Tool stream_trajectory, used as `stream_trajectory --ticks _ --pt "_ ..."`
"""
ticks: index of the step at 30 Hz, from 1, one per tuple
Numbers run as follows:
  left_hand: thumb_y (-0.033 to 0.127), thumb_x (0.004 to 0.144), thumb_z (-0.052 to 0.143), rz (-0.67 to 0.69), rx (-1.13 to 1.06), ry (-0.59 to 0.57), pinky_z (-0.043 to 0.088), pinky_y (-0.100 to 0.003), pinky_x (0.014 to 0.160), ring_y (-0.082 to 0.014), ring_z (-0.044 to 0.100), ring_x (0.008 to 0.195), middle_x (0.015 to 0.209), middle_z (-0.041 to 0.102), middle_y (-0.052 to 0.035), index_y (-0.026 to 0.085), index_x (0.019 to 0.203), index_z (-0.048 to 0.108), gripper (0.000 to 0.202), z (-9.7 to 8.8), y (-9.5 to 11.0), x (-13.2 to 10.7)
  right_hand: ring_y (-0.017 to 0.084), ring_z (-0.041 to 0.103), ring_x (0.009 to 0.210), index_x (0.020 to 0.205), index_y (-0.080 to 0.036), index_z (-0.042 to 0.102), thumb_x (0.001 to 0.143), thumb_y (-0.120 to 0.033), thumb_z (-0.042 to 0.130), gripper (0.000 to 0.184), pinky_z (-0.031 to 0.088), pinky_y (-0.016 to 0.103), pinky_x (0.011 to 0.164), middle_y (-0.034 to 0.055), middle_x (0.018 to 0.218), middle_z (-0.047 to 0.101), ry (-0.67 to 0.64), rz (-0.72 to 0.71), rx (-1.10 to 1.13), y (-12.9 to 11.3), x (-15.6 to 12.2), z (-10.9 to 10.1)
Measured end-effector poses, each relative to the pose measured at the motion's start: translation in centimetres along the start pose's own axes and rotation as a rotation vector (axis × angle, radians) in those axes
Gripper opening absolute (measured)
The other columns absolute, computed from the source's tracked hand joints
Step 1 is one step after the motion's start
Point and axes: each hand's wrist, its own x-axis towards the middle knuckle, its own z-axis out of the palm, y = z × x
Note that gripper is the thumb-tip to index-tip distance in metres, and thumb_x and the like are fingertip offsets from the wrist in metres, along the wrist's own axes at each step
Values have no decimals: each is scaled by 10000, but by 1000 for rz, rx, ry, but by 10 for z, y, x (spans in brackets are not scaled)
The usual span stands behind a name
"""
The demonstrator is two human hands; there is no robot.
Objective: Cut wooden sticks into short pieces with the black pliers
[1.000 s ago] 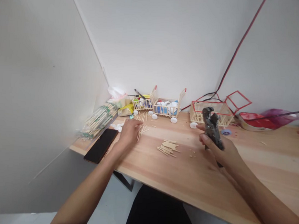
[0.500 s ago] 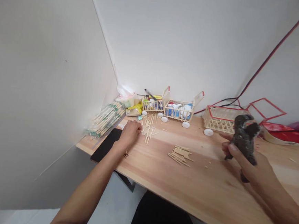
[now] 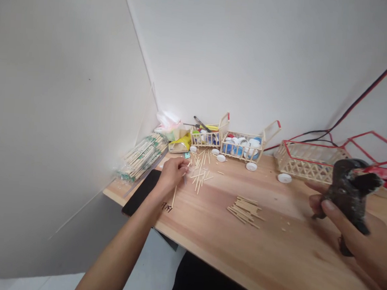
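My left hand is at the near left of a loose scatter of short wooden sticks. Its thumb and fingers are pinched together; whatever lies between them is too small to make out. One longer stick lies on the table by the wrist. On the right, my right hand is wrapped round a black, worn glue gun, held above the tabletop. Between the hands lies a neater pile of cut sticks.
Two small stick-built carts with bottle-cap wheels stand against the wall, filled with caps and other items. A red-edged stick basket is farther right. A black phone and bagged sticks lie left, near a yellow packet.
The view has shifted, so the table's things sit farther right. My left hand's fingers have drawn into a pinch beside the scatter. The glue gun is still in my right hand.
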Motion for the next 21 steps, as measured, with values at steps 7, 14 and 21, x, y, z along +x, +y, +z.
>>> stream_trajectory --ticks 7,14,21 --pt "276 598 781 -132 -427 -165 345 -202 525 -68 456 512 598 558 28 127 738 637 251 -13 13 -4 394 668 1014 821 -286 718 681 -589 613 349 511 495 798 103 945 755 -45 48 51 10 5 3" --pt "404 499 852 -211 -548 -139 333 -195 497 -58 448 498 609 541 31 141 688 585 419 -13 19 -5 393 666 998 814 -246 693 676 -592 583 389 509 475 830 117 916 747 14 26 89 -7 -4 5" --pt "337 758 649 103 -44 78 342 -240 602 -128 502 623 670 609 -1 156 671 650 201 -7 28 -1 335 683 795 756 -235 658 736 -613 552 393 509 406 667 72 729 705 -20 -54 56 -3 -3 6"
